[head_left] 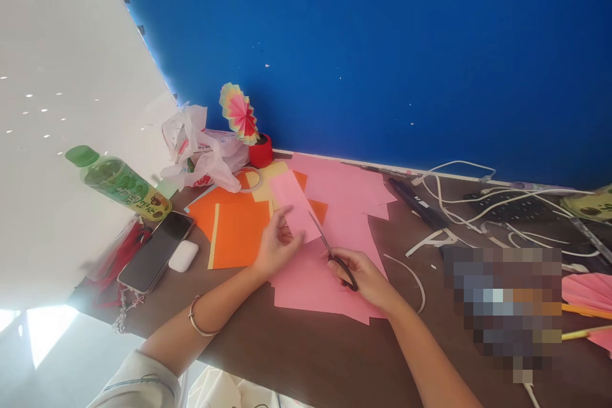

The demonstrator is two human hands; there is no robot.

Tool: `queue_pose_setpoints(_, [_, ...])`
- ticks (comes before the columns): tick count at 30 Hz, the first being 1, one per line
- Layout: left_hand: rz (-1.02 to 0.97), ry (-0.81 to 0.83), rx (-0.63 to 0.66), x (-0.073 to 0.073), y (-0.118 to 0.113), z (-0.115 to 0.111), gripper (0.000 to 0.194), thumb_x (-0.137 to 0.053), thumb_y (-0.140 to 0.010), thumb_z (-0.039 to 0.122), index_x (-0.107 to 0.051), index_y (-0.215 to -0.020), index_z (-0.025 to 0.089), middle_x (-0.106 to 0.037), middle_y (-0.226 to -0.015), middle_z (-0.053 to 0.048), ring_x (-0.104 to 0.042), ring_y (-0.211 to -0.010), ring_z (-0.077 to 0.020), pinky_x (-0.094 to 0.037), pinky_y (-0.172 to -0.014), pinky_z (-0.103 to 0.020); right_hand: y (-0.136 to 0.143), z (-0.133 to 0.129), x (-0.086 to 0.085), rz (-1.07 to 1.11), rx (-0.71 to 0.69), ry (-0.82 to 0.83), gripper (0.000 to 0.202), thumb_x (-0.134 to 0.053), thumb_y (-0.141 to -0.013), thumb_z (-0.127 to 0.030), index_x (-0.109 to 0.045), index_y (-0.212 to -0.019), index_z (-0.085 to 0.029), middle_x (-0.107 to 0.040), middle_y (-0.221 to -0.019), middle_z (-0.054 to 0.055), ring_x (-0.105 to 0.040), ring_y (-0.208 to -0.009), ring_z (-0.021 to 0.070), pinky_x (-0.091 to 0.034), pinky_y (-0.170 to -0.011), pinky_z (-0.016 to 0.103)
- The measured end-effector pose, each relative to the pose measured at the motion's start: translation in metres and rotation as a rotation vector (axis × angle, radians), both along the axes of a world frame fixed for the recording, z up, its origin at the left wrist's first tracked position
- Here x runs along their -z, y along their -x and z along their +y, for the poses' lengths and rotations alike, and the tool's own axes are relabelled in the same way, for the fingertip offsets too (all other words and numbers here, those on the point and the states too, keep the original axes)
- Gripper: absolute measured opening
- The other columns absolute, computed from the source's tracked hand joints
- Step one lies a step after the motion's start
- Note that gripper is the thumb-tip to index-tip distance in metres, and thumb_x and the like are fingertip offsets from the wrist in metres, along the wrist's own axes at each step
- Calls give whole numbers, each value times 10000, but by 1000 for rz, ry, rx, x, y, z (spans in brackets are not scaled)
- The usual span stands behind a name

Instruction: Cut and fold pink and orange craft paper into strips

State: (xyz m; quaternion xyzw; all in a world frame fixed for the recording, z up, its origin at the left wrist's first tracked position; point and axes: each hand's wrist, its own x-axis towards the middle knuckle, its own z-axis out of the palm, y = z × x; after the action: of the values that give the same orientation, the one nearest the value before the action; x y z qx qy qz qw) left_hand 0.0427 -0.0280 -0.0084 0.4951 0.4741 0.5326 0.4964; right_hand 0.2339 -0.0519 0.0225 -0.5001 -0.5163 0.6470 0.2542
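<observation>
My left hand holds a narrow pink paper strip, its fingers curled behind the strip's left edge and the thumb near its lower end. Black-handled scissors are in my right hand, blades pointing up and left along the strip's right edge. Beneath both hands lie several larger pink sheets. Orange paper with a yellow edge rests left of the strip, and a pale yellow sheet shows behind it.
At left are a green bottle, a phone and a white case. Behind stand a plastic bag, a tape roll and a folded paper fan in a red holder. White cables lie right.
</observation>
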Motion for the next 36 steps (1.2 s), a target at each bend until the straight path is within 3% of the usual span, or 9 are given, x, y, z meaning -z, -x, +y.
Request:
queue_pose_setpoints(29, [28,-23,8,1,0,0,529,-638,-748,309,-430,-1226,217,-479,-714,33,-470,-567,-56,-407,-531,-182,0,-1,0,0,-7,-16,421,-625,-725,-506,-614,-937,-142,-367,-565,-46,-323,-528,82,-297,-449,226])
queue_pose_setpoints(36, [-8,2,-14,-1,0,0,585,-694,-687,321,-461,-1213,214,-448,-651,53,-457,-541,-55,-400,-522,-182,0,-1,-2,-17,-11,-23,424,-622,-716,-524,-621,-909,-146,-372,-567,-42,-333,-527,84,-295,-448,228])
